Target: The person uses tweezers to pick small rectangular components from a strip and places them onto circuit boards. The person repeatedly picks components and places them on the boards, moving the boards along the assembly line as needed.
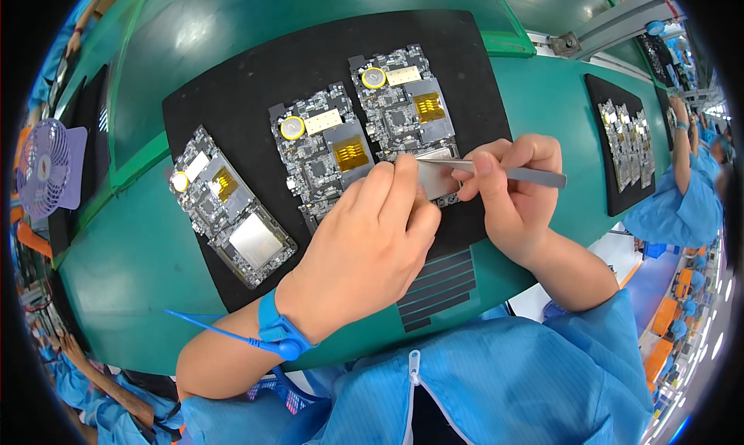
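My right hand (pixel 521 189) grips metal tweezers (pixel 535 177) between thumb and fingers, their tips pointing left over the right-hand circuit board (pixel 399 108). Close against those tips is my left hand (pixel 368 240), its fingers curled and pressed together; whatever they pinch is hidden. Beneath my hands, a silver metal shield (pixel 439 180) on that board is partly covered. The middle circuit board (pixel 316 147) has its lower end behind my left hand. A third circuit board (pixel 232 205) lies tilted at the left. Each board carries a round coin cell and amber tape.
The boards lie on a black mat (pixel 256 77) on a green table (pixel 116 290). Several dark strips (pixel 438 290) lie by the near edge. A purple fan (pixel 48 166) stands left. Another black mat (pixel 593 96) with boards is at right. A blue wrist strap (pixel 279 329) trails a cord. Co-workers sit on both sides.
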Demonstrator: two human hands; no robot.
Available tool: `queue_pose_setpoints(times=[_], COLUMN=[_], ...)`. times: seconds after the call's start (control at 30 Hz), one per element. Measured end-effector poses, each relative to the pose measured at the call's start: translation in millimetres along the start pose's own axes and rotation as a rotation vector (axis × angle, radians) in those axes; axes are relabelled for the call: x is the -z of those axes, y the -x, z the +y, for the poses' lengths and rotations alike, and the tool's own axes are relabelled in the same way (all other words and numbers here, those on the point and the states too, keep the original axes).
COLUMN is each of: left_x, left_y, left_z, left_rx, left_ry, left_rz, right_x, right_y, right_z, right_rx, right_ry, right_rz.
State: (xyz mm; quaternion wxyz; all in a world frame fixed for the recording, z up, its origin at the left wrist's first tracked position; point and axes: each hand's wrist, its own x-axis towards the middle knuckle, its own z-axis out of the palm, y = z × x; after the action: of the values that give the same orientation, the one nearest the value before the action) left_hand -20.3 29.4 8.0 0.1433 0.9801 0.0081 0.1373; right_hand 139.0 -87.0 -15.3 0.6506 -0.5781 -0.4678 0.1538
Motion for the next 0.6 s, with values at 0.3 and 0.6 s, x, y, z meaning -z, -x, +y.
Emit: queue_pose_setpoints(times=[0.3, 0.6], left_x=[-5, -4], left_y=[11, 7], left_z=[11, 7], left_rx=[-0.012, 0.005], left_ry=[-0.202, -0.061], left_rz=[-0.007, 0.043], right_x=[-3, -1], right_y=[4, 4], right_z=[8, 9], right_rx=[0.137, 0.131], right_ry=[0.073, 0.171], right_rz=[-0.055, -0.072])
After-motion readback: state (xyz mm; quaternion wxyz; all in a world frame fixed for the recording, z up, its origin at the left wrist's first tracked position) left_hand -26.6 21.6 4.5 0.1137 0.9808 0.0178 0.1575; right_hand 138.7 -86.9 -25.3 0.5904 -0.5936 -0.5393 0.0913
